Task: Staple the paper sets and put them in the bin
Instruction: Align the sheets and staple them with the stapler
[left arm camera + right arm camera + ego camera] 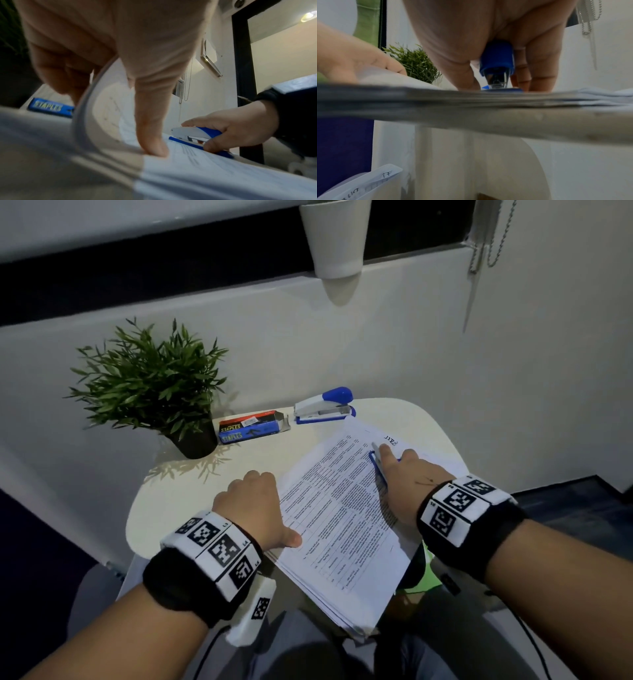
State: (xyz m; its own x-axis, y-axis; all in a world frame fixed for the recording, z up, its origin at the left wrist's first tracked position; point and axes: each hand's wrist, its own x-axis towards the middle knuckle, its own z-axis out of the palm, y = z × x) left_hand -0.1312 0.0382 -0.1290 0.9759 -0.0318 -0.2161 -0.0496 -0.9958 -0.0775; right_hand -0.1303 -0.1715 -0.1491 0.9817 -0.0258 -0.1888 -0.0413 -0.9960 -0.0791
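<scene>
- The paper stack (337, 518) lies slantwise on the small white table (191, 484), its near end hanging over the table's edge toward the person's lap.
- The left hand (251, 505) rests at the stack's left edge. In the left wrist view its fingers (150, 129) hold a few top sheets, which curl upward between thumb and curled fingers.
- The right hand (407, 474) sits on the far right part of the stack and grips a blue and white stapler (195, 133): fingers lie along its top, the thumb presses under its base.
- In the right wrist view this stapler (496, 65) stands with its mouth down on the top sheets, the palm over it.
- In the head view only a blue sliver of it shows beside the hand, by the handwritten mark on the sheet.
- A second stapler (325, 405), also blue and white, stands untouched at the far edge of the table, apart from both hands.
- A staple box (251, 428) lies just left of it, one end flap open.
- A potted plant (154, 385) stands at the table's far left corner.
- A white pot (337, 234) stands on the window ledge above.
- In the right wrist view, below the table, a translucent bin (368, 186) holds sheets with handwriting.
</scene>
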